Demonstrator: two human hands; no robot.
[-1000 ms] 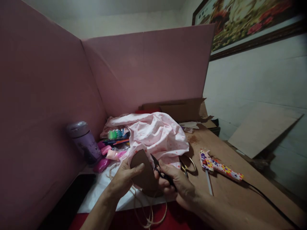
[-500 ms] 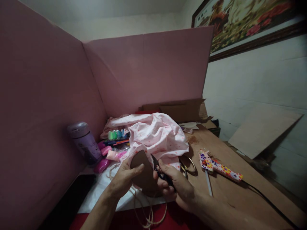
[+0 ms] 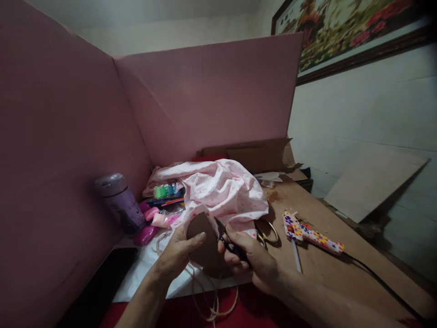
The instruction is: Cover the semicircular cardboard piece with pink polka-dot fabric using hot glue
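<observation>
My left hand (image 3: 182, 250) is closed on a brown cardboard piece (image 3: 201, 241) with a rounded edge, its thumb lying across the face. In my right hand (image 3: 251, 255) are small black-handled scissors (image 3: 221, 230), blades pointing up beside the cardboard's right edge. Whether the blades touch the cardboard I cannot tell. Just behind both hands lies a crumpled pink spotted cloth (image 3: 225, 187). Loops of thin twine (image 3: 215, 310) hang below the cardboard. A second pair of scissors with gold handles (image 3: 271, 232) rests to the right of the cloth.
A flowered glue gun (image 3: 310, 234) with a black cord lies on the wooden table (image 3: 327, 282). At left stand a purple tumbler (image 3: 121, 205) and pink packets (image 3: 146, 234). Pink panels (image 3: 211, 95) wall the back and left. Cardboard sheets (image 3: 249, 152) lean behind the cloth.
The scissors and cardboard keep nearly the same pose, with only slight shifts in both hands. The whole view has tilted a little.
</observation>
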